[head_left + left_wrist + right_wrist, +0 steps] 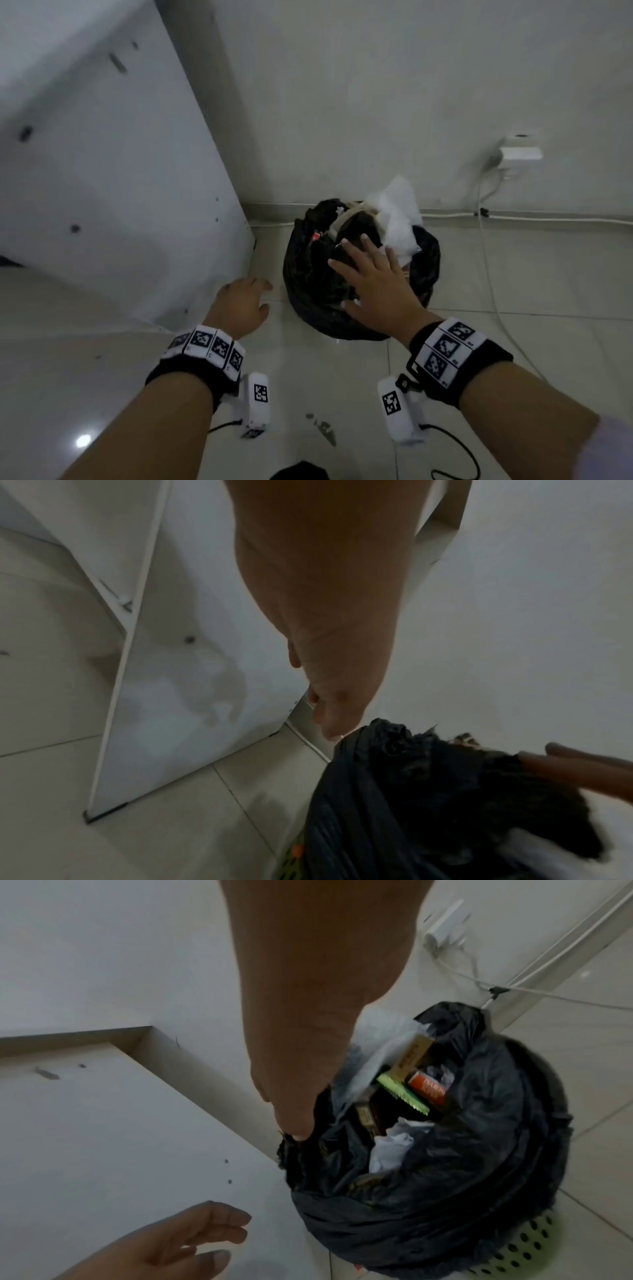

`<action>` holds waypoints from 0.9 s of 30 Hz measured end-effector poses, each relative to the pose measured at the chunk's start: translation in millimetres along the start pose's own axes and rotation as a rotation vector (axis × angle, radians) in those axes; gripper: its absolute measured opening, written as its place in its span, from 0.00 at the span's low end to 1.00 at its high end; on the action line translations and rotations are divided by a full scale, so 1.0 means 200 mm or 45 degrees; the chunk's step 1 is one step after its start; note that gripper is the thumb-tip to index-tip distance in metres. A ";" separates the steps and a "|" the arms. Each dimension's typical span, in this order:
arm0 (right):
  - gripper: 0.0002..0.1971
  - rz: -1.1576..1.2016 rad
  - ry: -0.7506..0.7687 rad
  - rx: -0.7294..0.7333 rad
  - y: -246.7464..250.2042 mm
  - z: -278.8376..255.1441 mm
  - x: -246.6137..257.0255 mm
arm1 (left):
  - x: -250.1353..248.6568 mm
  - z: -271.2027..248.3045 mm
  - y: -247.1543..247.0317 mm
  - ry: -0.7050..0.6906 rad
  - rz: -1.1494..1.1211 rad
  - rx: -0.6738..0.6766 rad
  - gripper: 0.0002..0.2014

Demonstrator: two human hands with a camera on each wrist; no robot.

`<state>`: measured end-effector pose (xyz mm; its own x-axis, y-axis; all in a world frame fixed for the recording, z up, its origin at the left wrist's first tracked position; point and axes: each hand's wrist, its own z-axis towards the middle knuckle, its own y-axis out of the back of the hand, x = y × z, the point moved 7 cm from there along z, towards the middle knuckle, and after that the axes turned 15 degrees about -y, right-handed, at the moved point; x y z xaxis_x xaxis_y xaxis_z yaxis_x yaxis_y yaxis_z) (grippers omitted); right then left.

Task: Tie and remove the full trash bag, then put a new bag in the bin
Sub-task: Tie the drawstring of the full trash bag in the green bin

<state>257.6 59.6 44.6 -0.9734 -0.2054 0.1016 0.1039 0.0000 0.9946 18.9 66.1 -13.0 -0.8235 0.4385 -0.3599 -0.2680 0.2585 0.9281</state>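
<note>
Head view looks down at a black plastic trash bag [342,274], full and untied, lining a round pale green perforated plastic bin [524,1250] that stands on the pale tiled floor [513,342] near a white wall [376,102].

Right hand [373,284] is spread flat over the bag's open mouth, fingers straight and fanned toward 11 o'clock. Its grip is fully open and holds nothing. In the right wrist view a fingertip touches the bag's crumpled rim at the 9 o'clock side; the bag lies directly beneath the palm.

Left hand [241,301] hovers at 9 o'clock from the bag, just beside it and apart from it. Its fingers are loosely curled and relaxed, the grip open and holding nothing.

Inside the bag's mouth are crumpled white paper [394,1148], a red carton [428,1091], a green-edged packet [404,1096] and a tan cardboard box [411,1056]. A clear crinkled plastic sheet [397,212] sticks up at the bag's 1 o'clock edge.

A white cabinet panel [102,171] stands at 9 o'clock from the bin. A white plug adapter [517,154] sits on the wall at 2 o'clock, its white cable [489,274] trailing down across the floor.

Both wrists wear black bands with black-and-white square markers.
</note>
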 end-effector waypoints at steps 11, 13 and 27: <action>0.28 -0.050 0.044 -0.117 -0.41 0.11 -0.03 | 0.27 0.24 -0.49 0.292 -0.366 0.411 0.26; 0.26 -0.014 0.038 -0.118 -0.42 0.13 -0.03 | 0.27 0.27 -0.54 0.337 -0.438 0.401 0.27; 0.21 0.054 0.085 -0.085 -0.48 0.19 -0.03 | 0.18 0.22 -0.54 0.581 -1.448 0.044 0.10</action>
<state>246.3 97.6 -51.1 -0.9523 -0.2712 0.1399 0.1604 -0.0548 0.9855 39.3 92.1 -129.7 -0.2304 -0.3916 -0.8908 -0.9410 0.3230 0.1014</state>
